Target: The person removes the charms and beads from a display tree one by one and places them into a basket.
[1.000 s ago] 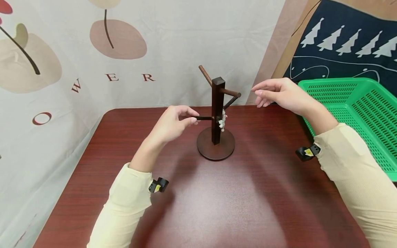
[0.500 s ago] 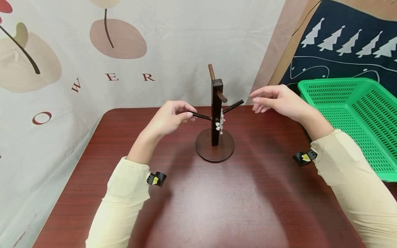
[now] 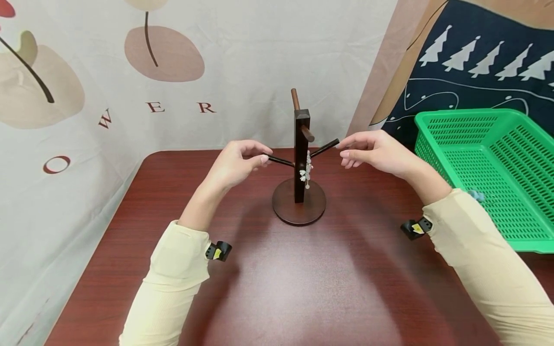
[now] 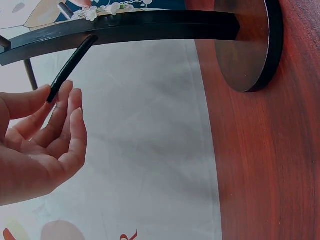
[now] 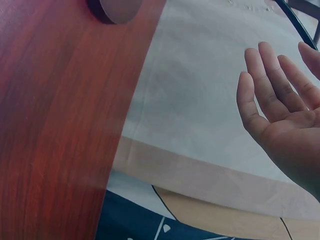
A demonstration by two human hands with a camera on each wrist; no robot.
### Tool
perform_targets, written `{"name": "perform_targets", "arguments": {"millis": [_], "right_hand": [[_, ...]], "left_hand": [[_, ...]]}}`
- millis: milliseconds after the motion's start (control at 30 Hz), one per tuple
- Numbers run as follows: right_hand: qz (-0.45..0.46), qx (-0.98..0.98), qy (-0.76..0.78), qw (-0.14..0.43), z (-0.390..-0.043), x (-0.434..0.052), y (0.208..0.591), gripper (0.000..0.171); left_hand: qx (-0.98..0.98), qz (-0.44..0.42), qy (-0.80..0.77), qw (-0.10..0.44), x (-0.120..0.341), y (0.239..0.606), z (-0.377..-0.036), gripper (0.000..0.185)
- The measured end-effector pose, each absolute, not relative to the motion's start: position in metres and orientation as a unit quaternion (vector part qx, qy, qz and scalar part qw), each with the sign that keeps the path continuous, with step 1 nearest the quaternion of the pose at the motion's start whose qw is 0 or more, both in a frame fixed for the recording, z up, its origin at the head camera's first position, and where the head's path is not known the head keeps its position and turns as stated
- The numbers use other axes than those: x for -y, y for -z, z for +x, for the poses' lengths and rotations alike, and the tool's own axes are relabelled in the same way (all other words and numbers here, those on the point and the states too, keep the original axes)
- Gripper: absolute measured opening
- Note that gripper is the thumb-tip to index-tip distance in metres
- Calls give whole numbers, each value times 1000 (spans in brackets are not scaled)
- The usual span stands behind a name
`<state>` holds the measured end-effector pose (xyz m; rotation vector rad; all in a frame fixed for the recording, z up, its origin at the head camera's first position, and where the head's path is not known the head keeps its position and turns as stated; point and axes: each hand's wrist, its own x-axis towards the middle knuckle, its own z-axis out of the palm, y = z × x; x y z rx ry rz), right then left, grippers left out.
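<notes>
Stand [image 3: 301, 158] at table [image 3: 277, 269] centre, four pegs visible. White trinket [image 3: 306, 169] on post, detail unclear. Left hand [image 3: 235, 163] pinches left peg tip; right hand [image 3: 375, 153] relaxed, empty, at right peg tip, contact unclear.

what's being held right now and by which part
The left hand pinches the tip of the stand's left peg. The right hand holds nothing.

One wooden stand [image 3: 301, 158] (four pegs), one green basket [image 3: 489, 168], two hands.
</notes>
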<state>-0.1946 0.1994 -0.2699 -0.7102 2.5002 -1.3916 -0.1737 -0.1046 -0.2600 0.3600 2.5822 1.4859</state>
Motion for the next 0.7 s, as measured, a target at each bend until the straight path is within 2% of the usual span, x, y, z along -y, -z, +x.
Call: {"name": "perform_targets", "arguments": {"millis": [700], "right_hand": [[-273, -809, 496, 157, -188, -164, 293, 30]], "left_hand": [[-863, 107, -491, 53, 105, 260, -175, 12]]}}
